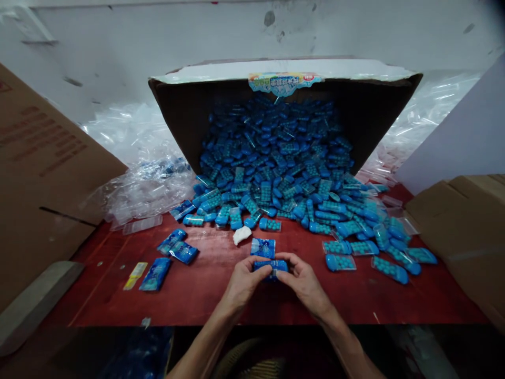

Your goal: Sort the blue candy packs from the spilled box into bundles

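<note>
My left hand (243, 281) and my right hand (302, 281) meet over the near middle of the red table (205, 295), fingers curled round one small blue candy case (270, 266) held between them. Just behind it lies a blue packet (263, 247). A white crumpled scrap (241, 235) sits a little further back. A large cardboard box (185, 116) lies tipped on its side at the back, spilling a heap of blue candy cases (276, 163) onto the table.
Several blue packets (173, 252) and a yellow slip (135, 275) lie at the left. Loose blue cases (379, 252) spread to the right. Clear plastic wrappers (145, 184) pile up behind. Cardboard boxes stand at the left (43, 173) and right (465, 226).
</note>
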A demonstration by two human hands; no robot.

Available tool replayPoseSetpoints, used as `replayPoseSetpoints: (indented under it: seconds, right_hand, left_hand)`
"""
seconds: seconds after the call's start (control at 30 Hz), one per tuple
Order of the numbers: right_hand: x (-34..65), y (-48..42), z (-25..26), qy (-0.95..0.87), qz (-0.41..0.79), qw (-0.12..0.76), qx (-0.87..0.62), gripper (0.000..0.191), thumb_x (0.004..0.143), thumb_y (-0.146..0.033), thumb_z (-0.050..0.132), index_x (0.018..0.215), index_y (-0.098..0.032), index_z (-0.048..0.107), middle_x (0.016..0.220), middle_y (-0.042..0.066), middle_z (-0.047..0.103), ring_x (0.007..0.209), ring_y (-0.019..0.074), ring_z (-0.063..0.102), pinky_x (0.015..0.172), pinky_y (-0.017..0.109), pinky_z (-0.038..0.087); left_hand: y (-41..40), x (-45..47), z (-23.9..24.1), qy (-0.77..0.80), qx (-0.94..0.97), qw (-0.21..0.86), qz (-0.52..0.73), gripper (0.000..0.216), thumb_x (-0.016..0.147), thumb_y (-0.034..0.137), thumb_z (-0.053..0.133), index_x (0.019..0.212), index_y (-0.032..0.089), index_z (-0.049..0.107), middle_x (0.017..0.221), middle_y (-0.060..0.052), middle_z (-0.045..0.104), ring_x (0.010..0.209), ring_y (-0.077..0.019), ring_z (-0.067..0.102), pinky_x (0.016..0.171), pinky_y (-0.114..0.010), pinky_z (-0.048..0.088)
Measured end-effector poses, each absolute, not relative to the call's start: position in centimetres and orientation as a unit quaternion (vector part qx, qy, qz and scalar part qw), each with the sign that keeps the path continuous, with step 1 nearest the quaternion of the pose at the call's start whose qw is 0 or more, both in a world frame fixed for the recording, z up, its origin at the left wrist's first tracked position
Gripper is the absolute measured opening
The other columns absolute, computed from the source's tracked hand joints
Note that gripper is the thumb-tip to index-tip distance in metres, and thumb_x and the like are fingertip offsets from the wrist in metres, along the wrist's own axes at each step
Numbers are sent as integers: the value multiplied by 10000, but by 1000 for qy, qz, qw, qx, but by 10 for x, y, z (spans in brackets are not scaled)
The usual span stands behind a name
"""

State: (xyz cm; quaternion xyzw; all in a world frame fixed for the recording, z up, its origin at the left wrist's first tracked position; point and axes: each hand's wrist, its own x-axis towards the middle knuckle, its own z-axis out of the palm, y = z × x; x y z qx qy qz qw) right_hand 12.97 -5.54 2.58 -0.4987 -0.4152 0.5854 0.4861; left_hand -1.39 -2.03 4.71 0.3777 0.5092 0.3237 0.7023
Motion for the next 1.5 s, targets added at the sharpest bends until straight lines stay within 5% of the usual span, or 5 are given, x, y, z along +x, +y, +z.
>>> replayPoseSetpoints:
  seconds: [0.23, 0.4, 1.1, 1.23, 1.5]
  right_hand:
    - [125, -61, 23, -490, 494, 437, -570, 155, 736, -269, 527, 852, -170, 554, 698, -18, 556, 642, 117, 512, 597, 233, 448]
    - [121, -59, 17, -409, 555, 456, -563, 178, 743, -349, 513, 782, -177, 489, 624, -42, 502, 499, 93, 481, 413, 205, 438]
    - [117, -65, 15, -429, 423, 497, -624, 267, 778, -375, 466, 604, -173, 486, 522, -46, 443, 492, 89, 415, 473, 194, 356]
    - [116, -64, 10, -363, 470, 508, -625, 271, 758, -426, 485, 666, -171, 495, 523, -41, 496, 443, 94, 460, 416, 197, 376]
    - [118, -70, 16, -387, 643, 473, -461, 318, 750, -458, 485, 906, -182, 461, 701, -1, 596, 468, 95, 550, 413, 206, 459]
  left_hand:
    - [-19, -15, 32, 516, 405, 689, 309, 245, 574, 323, 676, 659, 97, 631, 590, -24, 611, 531, -104, 512, 542, -219, 379]
    - [-23, -15, 31, 454, 357, 745, 334, 296, 643, 329, 631, 846, 117, 594, 700, -30, 610, 581, -103, 534, 564, -221, 397]
    - [-34, -6, 32, 475, 314, 740, 357, 264, 602, 341, 661, 714, 126, 555, 573, 10, 546, 491, -82, 485, 486, -203, 350]
    - [-33, -10, 36, 435, 325, 773, 327, 346, 578, 297, 688, 861, 136, 571, 625, -6, 574, 510, -88, 503, 480, -197, 348]
    - [-31, -12, 32, 421, 295, 782, 353, 262, 597, 337, 670, 732, 138, 568, 605, 9, 554, 495, -75, 479, 494, -200, 362]
